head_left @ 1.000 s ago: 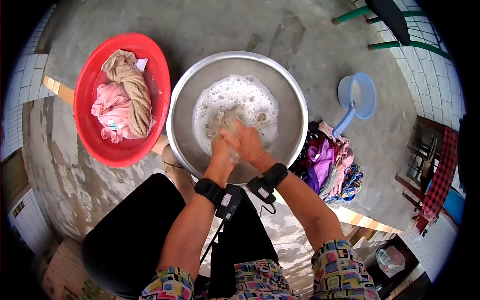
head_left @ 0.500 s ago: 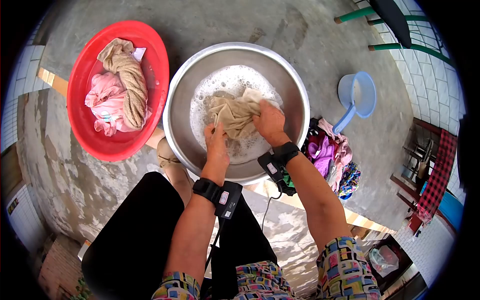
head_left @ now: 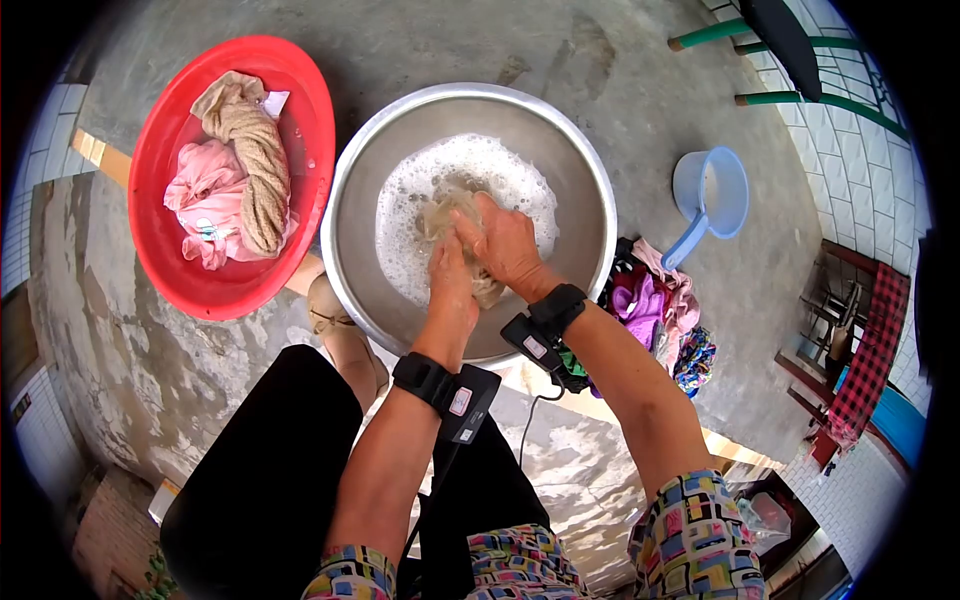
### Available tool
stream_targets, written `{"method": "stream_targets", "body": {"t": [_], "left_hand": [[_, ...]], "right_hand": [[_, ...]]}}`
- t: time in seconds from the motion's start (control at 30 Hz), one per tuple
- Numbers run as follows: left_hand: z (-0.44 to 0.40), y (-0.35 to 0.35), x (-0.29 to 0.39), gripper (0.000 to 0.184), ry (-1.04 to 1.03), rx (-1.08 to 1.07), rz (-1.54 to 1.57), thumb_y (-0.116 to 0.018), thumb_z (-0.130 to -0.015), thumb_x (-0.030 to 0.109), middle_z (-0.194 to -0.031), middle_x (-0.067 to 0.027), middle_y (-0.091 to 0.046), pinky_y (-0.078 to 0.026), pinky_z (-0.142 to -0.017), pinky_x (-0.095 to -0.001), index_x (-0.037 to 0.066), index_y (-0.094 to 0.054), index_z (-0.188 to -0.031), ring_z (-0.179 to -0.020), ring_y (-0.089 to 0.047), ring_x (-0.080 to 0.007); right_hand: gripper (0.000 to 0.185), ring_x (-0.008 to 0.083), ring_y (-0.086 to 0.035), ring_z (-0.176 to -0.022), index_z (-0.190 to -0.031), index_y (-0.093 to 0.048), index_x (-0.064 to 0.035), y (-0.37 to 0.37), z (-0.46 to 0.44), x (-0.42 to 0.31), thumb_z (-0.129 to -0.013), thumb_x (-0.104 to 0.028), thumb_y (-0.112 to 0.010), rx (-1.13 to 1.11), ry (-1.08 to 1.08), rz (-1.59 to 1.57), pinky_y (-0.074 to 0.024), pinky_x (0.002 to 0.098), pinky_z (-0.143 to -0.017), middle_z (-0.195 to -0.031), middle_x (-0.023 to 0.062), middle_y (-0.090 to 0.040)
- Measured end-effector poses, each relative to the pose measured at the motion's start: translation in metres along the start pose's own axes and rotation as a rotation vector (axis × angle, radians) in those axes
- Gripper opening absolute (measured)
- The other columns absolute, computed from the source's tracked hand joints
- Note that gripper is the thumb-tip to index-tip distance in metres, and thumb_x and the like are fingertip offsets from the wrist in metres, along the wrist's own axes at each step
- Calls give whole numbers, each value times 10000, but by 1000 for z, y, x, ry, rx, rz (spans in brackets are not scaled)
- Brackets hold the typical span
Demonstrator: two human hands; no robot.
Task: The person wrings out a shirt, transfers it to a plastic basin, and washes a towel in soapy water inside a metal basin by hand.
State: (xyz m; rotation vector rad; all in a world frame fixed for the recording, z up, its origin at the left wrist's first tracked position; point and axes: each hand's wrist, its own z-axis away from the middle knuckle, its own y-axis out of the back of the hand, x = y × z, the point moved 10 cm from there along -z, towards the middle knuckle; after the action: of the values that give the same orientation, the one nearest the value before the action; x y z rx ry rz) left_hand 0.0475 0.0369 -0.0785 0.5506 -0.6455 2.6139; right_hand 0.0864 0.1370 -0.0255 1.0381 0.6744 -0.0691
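A wide metal basin [head_left: 585,200] holds soapy water with white foam [head_left: 400,200]. Inside it, both hands are pressed together on a bunched beige cloth [head_left: 440,215], mostly hidden beneath them. My left hand [head_left: 453,285] grips the cloth from the near left, its fingertips meeting the other hand. My right hand [head_left: 510,245] is curled over the cloth from the right. Part of the cloth shows below the right palm, at the water. Each wrist wears a black strap with a small box.
Left of the basin, a red tub [head_left: 150,200] holds a twisted tan towel [head_left: 262,190] and pink clothing [head_left: 205,185]. On the right lie a pile of colourful clothes [head_left: 645,305] and a blue dipper [head_left: 728,190]. A green-legged chair [head_left: 770,98] stands at upper right.
My hands have come together, with the right moving left toward the other. The cloth, spread between them before, is now bunched up and largely covered.
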Motion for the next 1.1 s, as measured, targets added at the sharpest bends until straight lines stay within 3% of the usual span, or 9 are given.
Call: {"method": "stream_targets", "body": {"t": [0.13, 0.27, 0.33, 0.47, 0.6, 0.67, 0.8, 0.93, 1.1], "left_hand": [[-7, 9, 30, 352, -100, -48, 2, -558, -854, 290, -1070, -96, -501, -429, -802, -375, 85, -425, -1108, -973, -513, -198], [-16, 57, 26, 368, -99, 194, -146, -589, -820, 232, -1011, -31, -505, -400, -708, -370, 174, -374, -1113, -933, -492, -156], [-8, 60, 13, 421, 48, 239, -182, -582, -825, 316, -1023, -61, -490, -391, -734, -401, 121, -358, -1123, -900, -492, -191], [-18, 61, 1, 379, -75, 267, -209, -554, -839, 370, -1023, -51, -490, -403, -719, -431, 136, -384, -1085, -914, -490, -201], [-27, 31, -17, 347, 131, -15, 91, -536, -860, 366, -1018, -57, -506, -460, -713, -386, 127, -417, -1082, -917, -523, -184], [-32, 22, -10, 328, 102, -148, 255, -532, -867, 356, -1018, -61, -512, -477, -708, -360, 122, -432, -1074, -913, -534, -177], [-23, 7, -6, 251, 57, -183, 73, -520, -882, 275, -1008, -62, -535, -480, -731, -309, 79, -497, -1037, -901, -553, -169], [-4, -5, 16, 254, -59, 8, 30, -513, -880, 234, -988, -53, -558, -468, -741, -280, 59, -494, -1063, -873, -561, -151], [-7, 27, 27, 317, -36, 98, -169, -548, -851, 220, -1067, -60, -505, -445, -735, -337, 134, -424, -1130, -935, -507, -145]], "right_hand": [[398, 363, -584, -759, -1028, -479, -76, 18, -19, 77, -744, -309, -632, 220, -213, -278, -467, 430, -680, -782, 166, -610], [379, 342, -569, -861, -997, -508, -81, 27, -6, 57, -712, -281, -658, 411, 15, -212, -457, 413, -727, -881, 161, -600], [360, 323, -550, -912, -964, -538, -71, -23, -1, 35, -690, -269, -663, -202, -23, 43, -447, 383, -757, -927, 157, -577], [253, 292, -561, -771, -809, -583, -35, -17, -4, 81, -644, -214, -655, 71, -253, -324, -443, 365, -677, -812, 146, -576], [266, 216, -512, -595, -737, -572, -7, -46, 25, 8, -679, -257, -642, -227, -96, -976, -410, 343, -574, -682, 152, -559], [185, 65, -493, -647, -696, -574, -11, -22, 36, -27, -746, -173, -646, -317, -99, -910, -411, 254, -534, -676, -10, -543], [227, 122, -510, -591, -655, -559, -36, -28, 30, -12, -789, -207, -624, -130, -67, -743, -407, 306, -537, -649, 9, -545], [230, 337, -565, -717, -750, -565, -53, 13, -15, 31, -757, -271, -639, 147, -7, -113, -439, 426, -632, -825, 162, -585], [253, 328, -562, -818, -888, -556, -91, 26, -18, 64, -728, -261, -656, 386, -12, -240, -440, 422, -690, -917, 153, -573]]}}
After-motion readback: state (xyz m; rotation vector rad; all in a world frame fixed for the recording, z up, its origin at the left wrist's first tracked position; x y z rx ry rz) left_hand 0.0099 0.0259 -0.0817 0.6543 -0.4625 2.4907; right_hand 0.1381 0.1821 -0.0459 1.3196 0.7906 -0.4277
